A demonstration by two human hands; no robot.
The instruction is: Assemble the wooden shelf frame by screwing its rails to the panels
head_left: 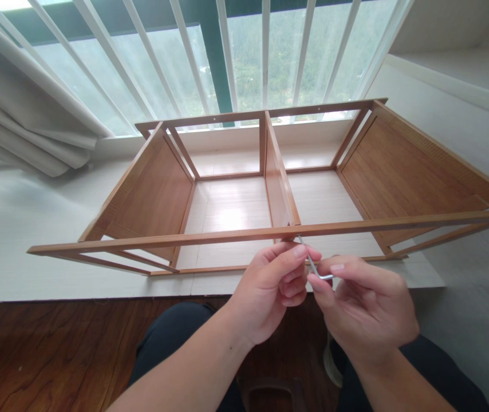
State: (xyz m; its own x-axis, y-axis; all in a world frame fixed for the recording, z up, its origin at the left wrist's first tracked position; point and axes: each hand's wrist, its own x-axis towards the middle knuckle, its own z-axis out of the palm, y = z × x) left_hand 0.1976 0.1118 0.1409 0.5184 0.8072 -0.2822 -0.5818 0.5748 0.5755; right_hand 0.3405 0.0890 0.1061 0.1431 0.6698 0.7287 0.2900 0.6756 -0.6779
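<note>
A wooden frame (193, 236) with side panels and a middle divider (279, 171) lies on a pale ledge. Between my hands is a silver Allen key (313, 266), its long arm reaching up to the front rail below the divider's end. The thumb and fingers of my left hand (270, 286) close around the long arm, close under the rail. With thumb and forefinger, my right hand (367, 306) pinches the key at its bend and short arm. Whether the key's tip sits in a screw is hidden by the rail and fingers.
Behind the frame is a window with white bars (265, 57). A grey curtain (21, 103) hangs at the left, and a pale wall (454, 131) stands close on the right. Dark wooden floor (55, 349) lies below the ledge, around my knees.
</note>
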